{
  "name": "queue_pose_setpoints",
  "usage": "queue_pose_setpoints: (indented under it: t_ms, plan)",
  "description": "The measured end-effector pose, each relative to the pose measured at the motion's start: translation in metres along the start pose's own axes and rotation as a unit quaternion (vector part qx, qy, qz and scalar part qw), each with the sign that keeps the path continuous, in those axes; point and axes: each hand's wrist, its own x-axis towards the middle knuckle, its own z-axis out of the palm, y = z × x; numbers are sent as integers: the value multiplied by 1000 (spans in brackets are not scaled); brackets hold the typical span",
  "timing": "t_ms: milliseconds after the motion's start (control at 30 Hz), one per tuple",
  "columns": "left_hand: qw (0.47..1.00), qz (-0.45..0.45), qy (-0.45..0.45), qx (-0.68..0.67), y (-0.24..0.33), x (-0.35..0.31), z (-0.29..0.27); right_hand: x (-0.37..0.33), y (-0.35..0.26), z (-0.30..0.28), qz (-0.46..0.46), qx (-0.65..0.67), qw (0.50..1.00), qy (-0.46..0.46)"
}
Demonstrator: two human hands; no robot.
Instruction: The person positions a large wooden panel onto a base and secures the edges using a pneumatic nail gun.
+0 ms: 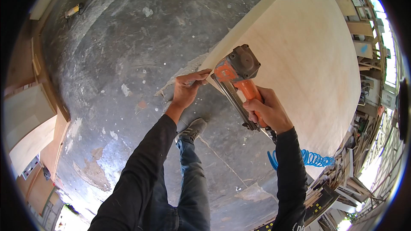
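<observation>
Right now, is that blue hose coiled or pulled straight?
Coiled, at least where it shows: the blue hose forms spiral loops on both sides of the right sleeve.

Your right hand (270, 109) is wrapped around the orange handle of a grey-and-orange nail gun (246, 86), its head by the near corner of a large, pale wooden panel (299, 55). Your left hand (186, 89) has its fingertips at that corner; whether they pinch it is unclear. The panel stretches beyond and right of your hands. A blue coiled plastic hose (314, 158) hangs beside your right forearm; a grey, stained concrete floor (115, 55) spreads beneath both hands.
</observation>
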Motion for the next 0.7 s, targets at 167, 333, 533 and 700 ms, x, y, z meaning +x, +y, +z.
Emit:
queue_pose_setpoints:
  t_ms: [167, 333, 533, 700]
  plan:
    - [1000, -7, 1, 8, 1, -1, 1, 1, 1, -1, 8, -5, 1000, -3]
    - [1000, -11, 3, 23, 6, 0, 3, 3, 6, -4, 6, 2, 1000, -4]
    - [1000, -3, 5, 22, 3, -2, 2, 4, 8, -6, 9, 20, 1000, -14]
    - [1000, -4, 3, 19, 0, -3, 1, 3, 4, -7, 4, 24, 1000, -16]
